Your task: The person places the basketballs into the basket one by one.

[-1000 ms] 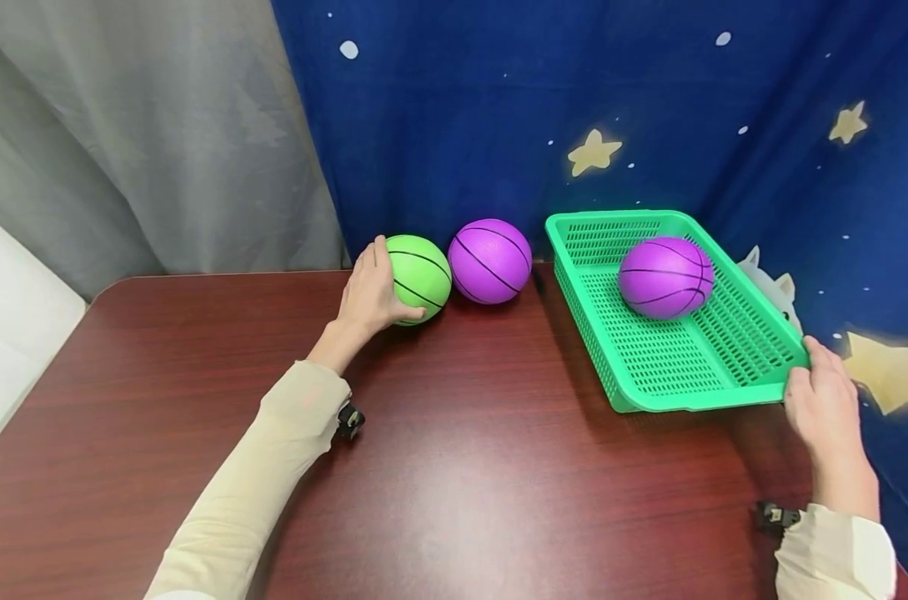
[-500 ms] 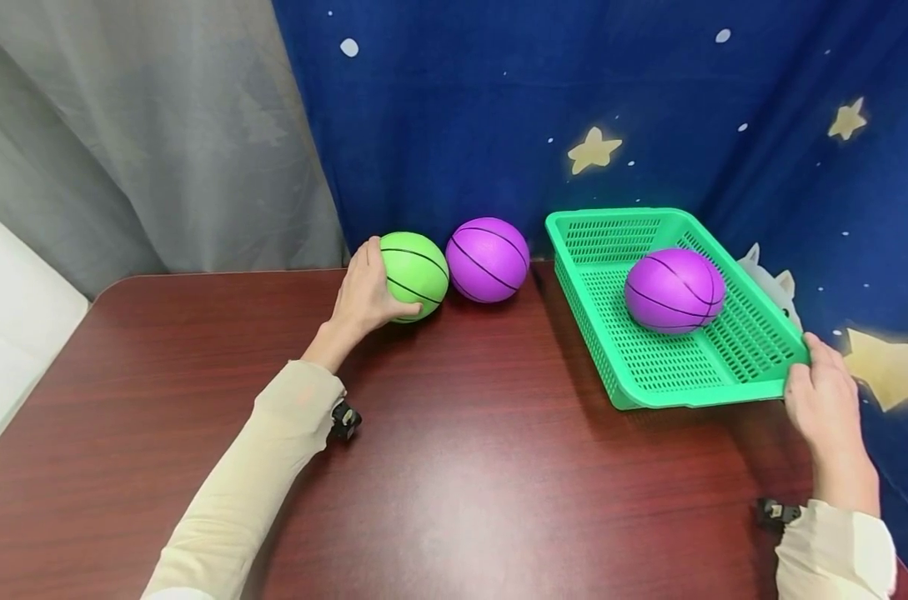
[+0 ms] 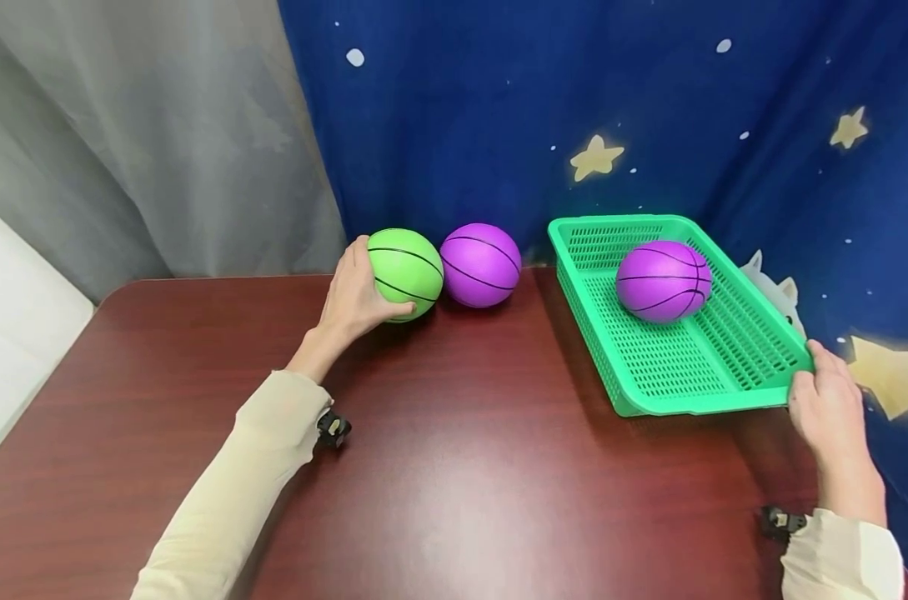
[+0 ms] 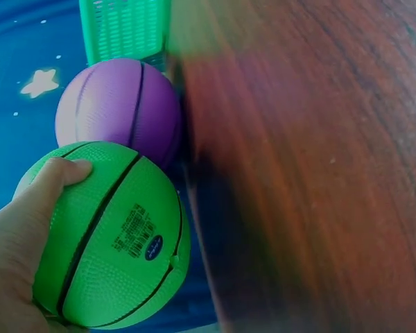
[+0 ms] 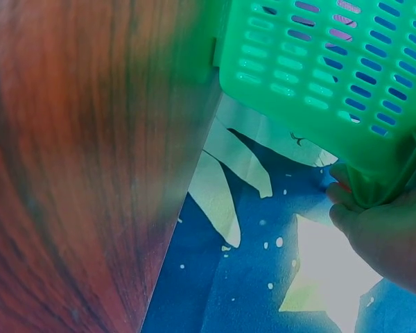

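Note:
My left hand [image 3: 352, 290] grips a green ball [image 3: 408, 271] with black basketball lines from its left side, thumb across the front. In the left wrist view a printed barcode and a small dark oval mark show on the green ball [image 4: 135, 243]. Right beside it, at the table's back edge, sits a purple ball [image 3: 481, 265] with the same lines. My right hand [image 3: 830, 402] holds the near right corner of a green plastic basket [image 3: 624, 392], fingers around the rim. A second purple ball [image 3: 664, 282] lies inside this basket.
The dark red wooden table [image 3: 454, 475] ends at the back against a blue star-patterned curtain [image 3: 461, 108] and a grey curtain [image 3: 153, 142]. The basket's right side reaches past the table edge. A white surface [image 3: 18, 333] stands at far left.
My left hand and the green ball have shifted slightly left, and the purple ball beside it has followed. In the basket, the other purple ball rolled nearer, then back. My right hand keeps its grip.

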Demonstrator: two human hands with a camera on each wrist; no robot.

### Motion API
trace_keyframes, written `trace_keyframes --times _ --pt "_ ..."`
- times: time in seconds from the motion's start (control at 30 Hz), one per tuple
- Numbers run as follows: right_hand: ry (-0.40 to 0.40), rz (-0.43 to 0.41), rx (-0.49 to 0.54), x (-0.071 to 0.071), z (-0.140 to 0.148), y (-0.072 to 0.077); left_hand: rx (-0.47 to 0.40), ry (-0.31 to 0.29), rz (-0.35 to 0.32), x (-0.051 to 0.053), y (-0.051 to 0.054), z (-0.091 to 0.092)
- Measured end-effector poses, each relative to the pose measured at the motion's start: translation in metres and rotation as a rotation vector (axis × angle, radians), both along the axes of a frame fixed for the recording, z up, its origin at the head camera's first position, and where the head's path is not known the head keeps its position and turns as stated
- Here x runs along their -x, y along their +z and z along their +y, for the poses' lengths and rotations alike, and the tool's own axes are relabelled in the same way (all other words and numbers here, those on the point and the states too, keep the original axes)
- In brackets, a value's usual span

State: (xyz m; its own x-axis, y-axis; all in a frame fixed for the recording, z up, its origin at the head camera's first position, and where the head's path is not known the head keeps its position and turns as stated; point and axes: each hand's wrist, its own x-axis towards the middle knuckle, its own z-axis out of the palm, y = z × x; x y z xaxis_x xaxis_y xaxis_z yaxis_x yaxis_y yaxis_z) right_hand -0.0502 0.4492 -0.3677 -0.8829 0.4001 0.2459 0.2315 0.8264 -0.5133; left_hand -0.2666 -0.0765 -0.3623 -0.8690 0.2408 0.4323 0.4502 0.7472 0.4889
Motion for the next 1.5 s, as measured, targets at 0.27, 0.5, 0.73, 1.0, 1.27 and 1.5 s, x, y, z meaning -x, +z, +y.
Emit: trace_keyframes --times 0.27,0.5,0.73,1.0,1.27,1.5 --pt "-0.003 0.002 -0.007 -0.01 0.003 -0.003 -0.034 -0.032 0.02 -0.011 0.019 -0.001" --pt "-0.003 0.001 0.001 -0.009 0.005 -0.001 -0.073 -0.03 0.023 -0.014 0.03 -0.001" --pt "-0.006 0.009 -0.009 -0.008 0.007 0.0 -0.117 -0.055 0.047 -0.017 0.038 0.007" --pt "0.001 0.019 -0.008 -0.005 0.005 0.002 -0.139 -0.106 0.087 -0.026 0.05 0.018" --pt "0.006 0.011 -0.001 -0.001 0.003 0.002 -0.143 -0.149 0.125 -0.035 0.06 0.03" --pt "0.013 0.006 -0.002 0.001 0.002 0.002 -0.165 -0.235 0.195 -0.04 0.063 0.045"
